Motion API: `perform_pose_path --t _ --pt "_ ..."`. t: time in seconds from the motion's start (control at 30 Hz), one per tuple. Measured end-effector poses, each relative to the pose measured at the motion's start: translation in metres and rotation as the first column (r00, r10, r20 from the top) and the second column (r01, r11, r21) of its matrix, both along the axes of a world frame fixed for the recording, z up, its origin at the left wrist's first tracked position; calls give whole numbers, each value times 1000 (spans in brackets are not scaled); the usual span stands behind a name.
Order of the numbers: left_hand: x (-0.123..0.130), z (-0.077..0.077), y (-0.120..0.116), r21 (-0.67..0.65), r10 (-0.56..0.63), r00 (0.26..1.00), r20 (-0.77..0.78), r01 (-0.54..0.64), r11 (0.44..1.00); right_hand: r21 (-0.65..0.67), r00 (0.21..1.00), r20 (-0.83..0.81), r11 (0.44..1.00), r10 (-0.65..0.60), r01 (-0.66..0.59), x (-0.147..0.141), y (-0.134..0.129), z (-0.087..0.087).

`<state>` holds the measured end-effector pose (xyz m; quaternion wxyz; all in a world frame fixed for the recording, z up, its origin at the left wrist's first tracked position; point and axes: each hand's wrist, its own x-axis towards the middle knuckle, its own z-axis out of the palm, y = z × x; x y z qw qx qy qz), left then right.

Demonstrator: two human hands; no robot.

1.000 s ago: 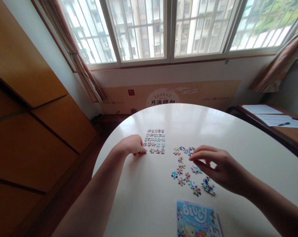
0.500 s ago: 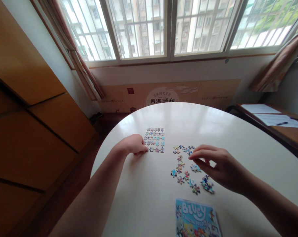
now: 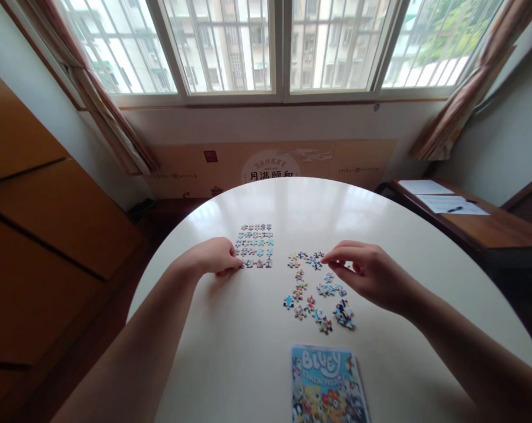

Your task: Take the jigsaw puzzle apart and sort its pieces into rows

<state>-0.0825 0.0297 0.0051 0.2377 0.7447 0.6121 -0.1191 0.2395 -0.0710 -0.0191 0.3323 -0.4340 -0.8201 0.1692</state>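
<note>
On the round white table [image 3: 213, 329], several small jigsaw puzzle pieces [image 3: 260, 242] lie in neat rows at left of centre. My left hand [image 3: 215, 257] is closed, its fingertips down on a puzzle piece at the left end of the nearest row; that piece is mostly hidden. Loose jigsaw pieces [image 3: 300, 288] are scattered right of the rows, some overlapping in a small heap [image 3: 344, 314]. Over their far right edge hovers my right hand [image 3: 365, 271], fingers stretched out and thumb apart from them. Its fingertips are by the farthest loose pieces, and nothing shows between them.
A blue Bluey puzzle box or booklet [image 3: 327, 382] lies flat at the table's near side. Papers [image 3: 451, 204] and a pen rest on a brown side desk [image 3: 508, 223] at the right. Wooden cabinets [image 3: 50, 252] stand left, and a barred window [image 3: 231, 47] is ahead.
The view has swung right, so everything sits further left in the picture. My right hand has moved a little away from me, toward the farthest loose pieces. My left hand stays at the row's end.
</note>
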Motion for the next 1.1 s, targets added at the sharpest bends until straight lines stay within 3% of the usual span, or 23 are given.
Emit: perform_pose_path --t 0.13,0.33,0.6,0.67,0.73,0.83,0.9,1.0,1.1 --pt "-1 4 -1 12 46 999 -20 -45 999 -121 983 178 992 49 -28 5 3 -1" --pt "12 16 -11 175 95 992 -87 -79 981 -158 952 295 987 75 -29 -1 0 -4" --pt "32 16 -23 333 45 999 28 -52 942 -207 954 293 978 68 -6 -5 1 -9" --pt "38 14 -27 346 -25 997 78 -4 938 -243 961 260 969 96 -31 -6 1 -6" --pt "47 10 -33 370 -171 975 139 109 922 -292 965 207 951 162 -97 -7 -1 -1" --pt "63 4 -47 417 -450 862 232 330 847 -369 963 60 902 264 -224 -10 -7 7" --pt "73 1 -57 428 -553 774 308 407 807 -403 962 -63 875 264 -267 -11 -11 10" --pt "84 -1 -68 432 -617 669 414 452 780 -420 965 -184 873 185 -247 -10 -13 9" --pt "87 -2 -71 419 -588 648 484 418 806 -402 967 -236 896 99 -190 -8 -8 3"
